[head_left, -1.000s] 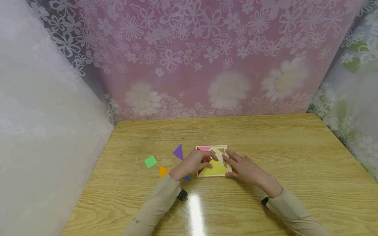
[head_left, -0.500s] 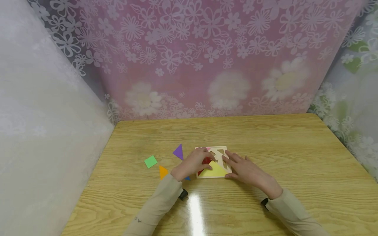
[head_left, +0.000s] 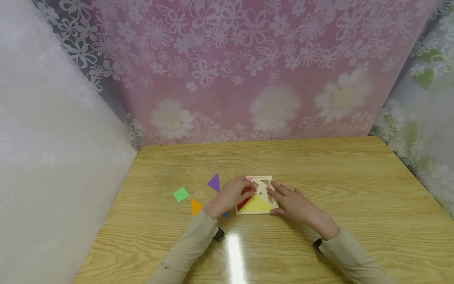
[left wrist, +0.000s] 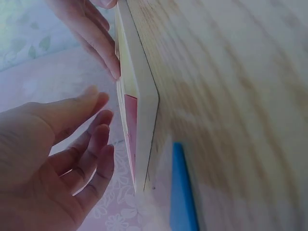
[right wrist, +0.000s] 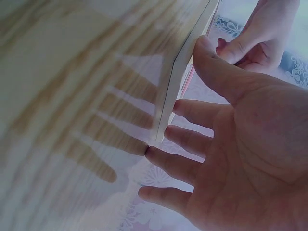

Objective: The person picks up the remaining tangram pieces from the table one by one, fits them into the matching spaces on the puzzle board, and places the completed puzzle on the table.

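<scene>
A shallow tangram tray (head_left: 248, 213) lies on the table between both hands. Along its near side sits a large yellow triangle (head_left: 257, 206), with a red triangle (head_left: 244, 202) to its left, partly under the left hand. A bit of a pink piece (head_left: 250, 179) shows at the far edge. My left hand (head_left: 232, 193) hovers over the tray's left part, fingers loosely bent; the left wrist view shows nothing between thumb and fingertips. With spread fingers, my right hand (head_left: 296, 203) rests against the tray's right edge, its thumb (right wrist: 204, 48) at the near corner.
Loose pieces lie left of the tray: a green square (head_left: 181, 194), a purple triangle (head_left: 214, 182), an orange piece (head_left: 196, 207) and a blue piece (head_left: 225, 215), the last two partly covered by the left arm. Cut-outs show in the tray's bare right part. Patterned curtains border the table.
My left fingertips have drawn back leftward from the tray's middle, uncovering more of the red triangle. The yellow triangle has shifted slightly toward the near edge. The right hand stays put.
</scene>
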`<state>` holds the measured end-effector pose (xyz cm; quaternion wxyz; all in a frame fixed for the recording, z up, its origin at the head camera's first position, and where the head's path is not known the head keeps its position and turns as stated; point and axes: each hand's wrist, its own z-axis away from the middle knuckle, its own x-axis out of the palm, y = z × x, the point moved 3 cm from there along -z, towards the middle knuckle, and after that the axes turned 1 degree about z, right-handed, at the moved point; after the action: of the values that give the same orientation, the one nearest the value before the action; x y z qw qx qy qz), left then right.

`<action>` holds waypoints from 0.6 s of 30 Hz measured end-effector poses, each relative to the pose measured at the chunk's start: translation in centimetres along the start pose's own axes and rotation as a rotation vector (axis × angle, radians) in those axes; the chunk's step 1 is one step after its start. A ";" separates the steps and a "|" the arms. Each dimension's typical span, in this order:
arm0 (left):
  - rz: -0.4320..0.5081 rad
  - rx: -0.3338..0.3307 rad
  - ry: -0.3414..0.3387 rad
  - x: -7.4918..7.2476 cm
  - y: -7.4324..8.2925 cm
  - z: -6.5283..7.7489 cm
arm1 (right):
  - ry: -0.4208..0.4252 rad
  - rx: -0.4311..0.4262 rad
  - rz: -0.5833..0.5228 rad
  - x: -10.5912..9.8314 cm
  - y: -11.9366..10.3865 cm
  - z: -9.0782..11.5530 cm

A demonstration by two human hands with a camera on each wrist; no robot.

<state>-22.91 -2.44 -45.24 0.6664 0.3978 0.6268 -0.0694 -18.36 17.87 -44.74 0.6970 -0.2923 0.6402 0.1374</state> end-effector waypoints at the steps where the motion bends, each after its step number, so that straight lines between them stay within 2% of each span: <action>1: 0.007 -0.007 0.020 -0.1 -0.1 0.0 | 0.001 0.000 -0.002 0.0 0.0 0.0; 10: 0.129 -0.059 0.131 -0.9 -1.3 0.8 | 0.018 -0.008 0.014 0.0 0.0 0.1; 18: 0.103 -0.116 0.253 -2.5 -2.6 1.5 | 0.018 -0.013 0.019 0.0 -0.1 0.1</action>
<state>-23.77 -6.12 -44.36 0.6066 0.3956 0.6876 0.0519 -18.25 17.87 -44.76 0.6881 -0.2919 0.6483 0.1454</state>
